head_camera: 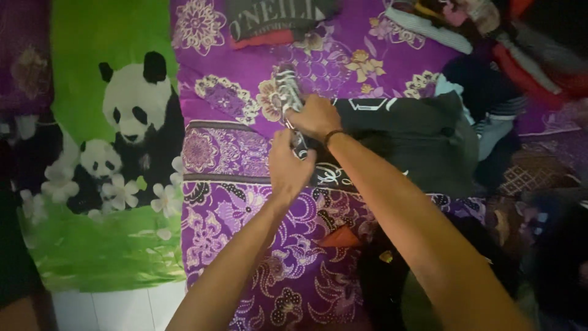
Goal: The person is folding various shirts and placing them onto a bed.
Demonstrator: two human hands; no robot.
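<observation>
Both hands are gripping a narrow black-and-white patterned garment [289, 92] lying near the middle of the purple floral bedspread [245, 245]. The left hand [288, 165] is clenching its near end, while the right hand [315, 116] is pinching it farther along, beside a dark garment [416, 141] to the right. Uneven pulling could be letting the cloth slip loose or bunch up against that dark garment.
</observation>
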